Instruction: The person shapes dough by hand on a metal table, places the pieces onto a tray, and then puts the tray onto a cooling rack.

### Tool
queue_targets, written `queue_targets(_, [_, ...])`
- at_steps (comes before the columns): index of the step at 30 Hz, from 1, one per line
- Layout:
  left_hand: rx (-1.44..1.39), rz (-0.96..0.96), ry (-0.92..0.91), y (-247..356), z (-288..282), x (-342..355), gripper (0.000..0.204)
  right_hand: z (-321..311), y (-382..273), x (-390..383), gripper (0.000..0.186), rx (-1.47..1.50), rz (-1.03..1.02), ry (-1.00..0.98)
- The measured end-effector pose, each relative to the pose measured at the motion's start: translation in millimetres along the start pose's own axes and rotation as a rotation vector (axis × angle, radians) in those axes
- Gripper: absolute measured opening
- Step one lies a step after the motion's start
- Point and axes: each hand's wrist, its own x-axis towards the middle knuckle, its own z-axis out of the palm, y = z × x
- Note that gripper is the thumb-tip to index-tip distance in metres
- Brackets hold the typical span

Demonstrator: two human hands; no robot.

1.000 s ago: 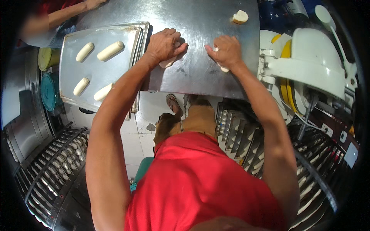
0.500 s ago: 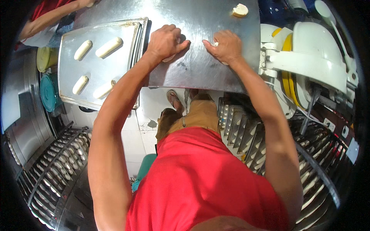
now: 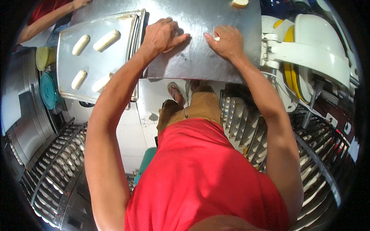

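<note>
My left hand (image 3: 162, 36) is curled over a piece of pale dough on the steel table (image 3: 192, 69), mostly hidden beneath the palm and fingers, with the thumb pointing inward. My right hand (image 3: 225, 42) cups another piece, a bit of its pale dough (image 3: 217, 39) showing by the thumb. Left of my left hand, several shaped dough rolls (image 3: 106, 40) lie spaced out on a stacked metal baking tray (image 3: 96, 63). A lump of pale food with a golden base (image 3: 239, 4) sits near the top of the table, beyond my right hand.
A co-worker's arm (image 3: 50, 19) rests at the upper left, near yellow (image 3: 45, 58) and teal (image 3: 50, 91) buckets. A large white machine (image 3: 312, 42) stands right of the table. Racks of filled trays (image 3: 58, 161) flank me on both sides, with more (image 3: 316, 161) at lower right.
Both hands appear slightly higher in the view, as do the table and tray. The dough under them has become more covered since a second ago.
</note>
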Motion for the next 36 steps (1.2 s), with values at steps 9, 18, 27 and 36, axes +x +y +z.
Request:
queue_targets(9, [0.077,0.056,0.198,7,19,1,0.044,9,1,9,0.039,0.002,-0.209,0.302])
queue_targets(18, [0.017,0.198,0.330,-4,29,-7,0.034,8,1,0,0.040,0.027,-0.136,0.073])
queue_targets(27, [0.120,0.096,0.313,13,22,-33,0.063,0,-4,-13,0.043,-0.022,-0.250,0.221])
queue_targets(36, [0.061,0.193,0.290,-9,30,-2,0.039,16,-1,3,0.036,0.009,-0.167,0.072])
